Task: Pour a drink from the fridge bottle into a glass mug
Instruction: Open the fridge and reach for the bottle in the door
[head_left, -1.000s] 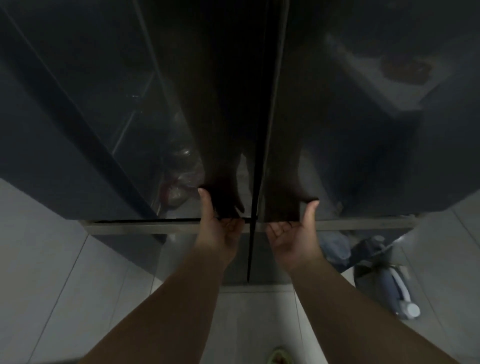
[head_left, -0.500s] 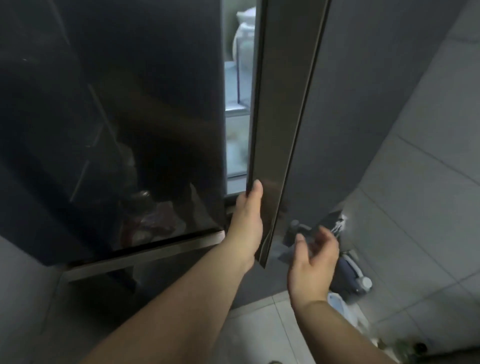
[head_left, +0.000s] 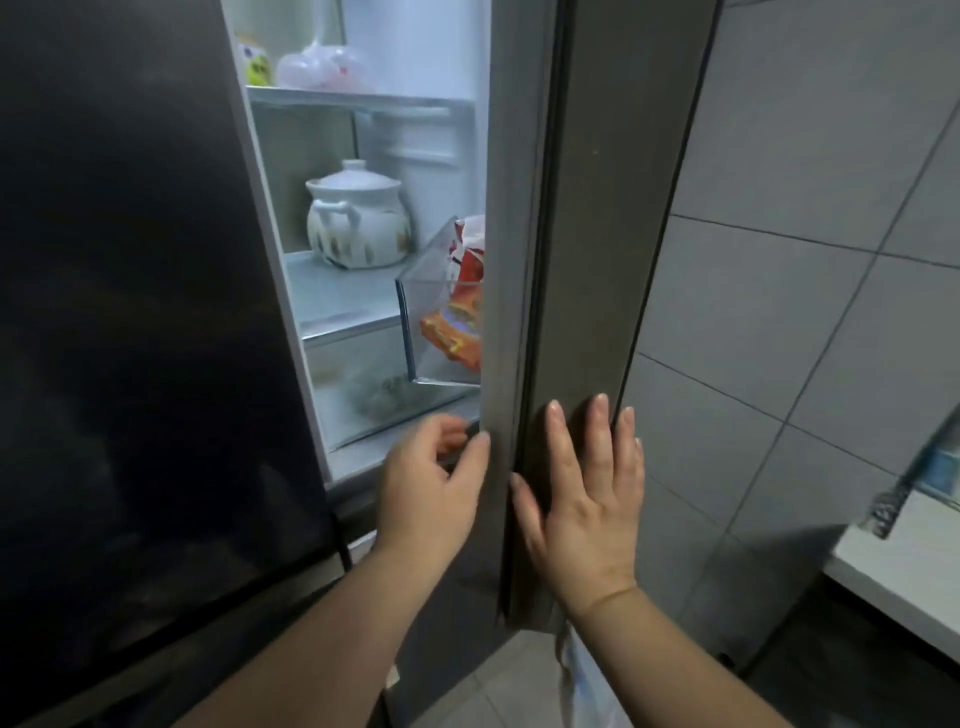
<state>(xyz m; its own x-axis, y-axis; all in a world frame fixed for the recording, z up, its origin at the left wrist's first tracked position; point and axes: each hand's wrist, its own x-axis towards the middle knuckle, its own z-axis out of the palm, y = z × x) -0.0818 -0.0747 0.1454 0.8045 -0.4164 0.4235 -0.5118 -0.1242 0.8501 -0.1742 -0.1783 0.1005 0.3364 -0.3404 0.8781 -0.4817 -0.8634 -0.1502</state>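
The right fridge door (head_left: 566, 260) stands partly open and shows the lit inside. My left hand (head_left: 431, 483) is at the door's inner edge, thumb against it, fingers curled and holding nothing. My right hand (head_left: 587, 488) lies flat with spread fingers on the door's outer face. Inside, a white lidded ceramic pot (head_left: 356, 215) stands on a glass shelf (head_left: 337, 291). A clear door bin (head_left: 441, 322) holds an orange-red packet (head_left: 460, 312). No bottle or glass mug is in view.
The dark glossy left fridge door (head_left: 130, 312) is closed. A plastic bag (head_left: 322, 67) and a small yellow carton (head_left: 257, 65) sit on the top shelf. Grey tiled wall (head_left: 805, 260) is on the right, with a white counter edge (head_left: 893, 561) at the far right.
Both hands first gripped the two doors' lower edges. The right door has swung open wider, exposing the shelves. My right hand moved onto the door's outer face.
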